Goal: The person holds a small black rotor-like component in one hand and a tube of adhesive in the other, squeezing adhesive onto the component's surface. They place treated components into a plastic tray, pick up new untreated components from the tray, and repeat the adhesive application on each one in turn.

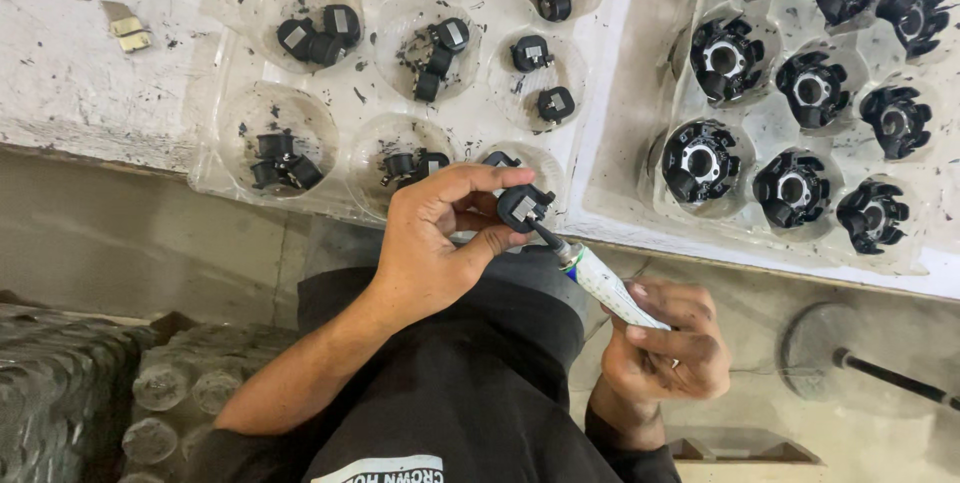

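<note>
My left hand (440,243) pinches a small black plastic part (522,206) between thumb and fingers, just in front of the table edge. My right hand (665,343) grips a white squeeze tube (612,286) with a green band and a dark nozzle. The nozzle tip touches the underside of the black part. Both hands hover over my lap, which is covered by dark clothing.
A clear plastic tray (375,108) with round wells holds small black parts. To its right, another tray (760,128) holds several larger black ring-shaped parts. Stacked empty clear trays (90,383) sit at lower left. A round metal base with a rod (840,353) stands at lower right.
</note>
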Available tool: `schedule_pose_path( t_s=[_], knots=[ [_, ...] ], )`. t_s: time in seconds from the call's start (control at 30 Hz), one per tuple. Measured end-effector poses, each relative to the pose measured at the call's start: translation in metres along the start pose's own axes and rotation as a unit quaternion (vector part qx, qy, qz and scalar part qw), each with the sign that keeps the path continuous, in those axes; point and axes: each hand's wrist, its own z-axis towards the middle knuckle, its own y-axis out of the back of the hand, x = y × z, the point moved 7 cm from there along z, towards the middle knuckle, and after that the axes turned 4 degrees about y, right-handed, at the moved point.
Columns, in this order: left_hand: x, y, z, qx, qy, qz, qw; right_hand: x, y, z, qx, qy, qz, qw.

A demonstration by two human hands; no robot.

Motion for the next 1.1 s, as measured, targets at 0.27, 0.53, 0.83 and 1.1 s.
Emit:
schedule_pose_path(
  t_s=[0.27,0.53,0.83,1.1],
  knots=[
    [0.001,0.001,-0.001,0.003,0.008,-0.008,1.0,0.0,0.0,0.002,-0.005,-0.002,-0.008,1.0],
    [0.003,0.002,-0.001,-0.001,0.021,-0.019,1.0,0.002,-0.003,0.003,0.003,-0.016,0.005,1.0],
    [0.006,0.003,-0.002,-0.01,0.015,-0.019,1.0,0.001,-0.004,0.002,0.0,-0.007,0.016,1.0],
    [0.023,-0.003,-0.006,0.002,0.027,-0.121,0.992,0.0,0.003,-0.003,-0.031,0.007,0.018,0.999]
  ],
)
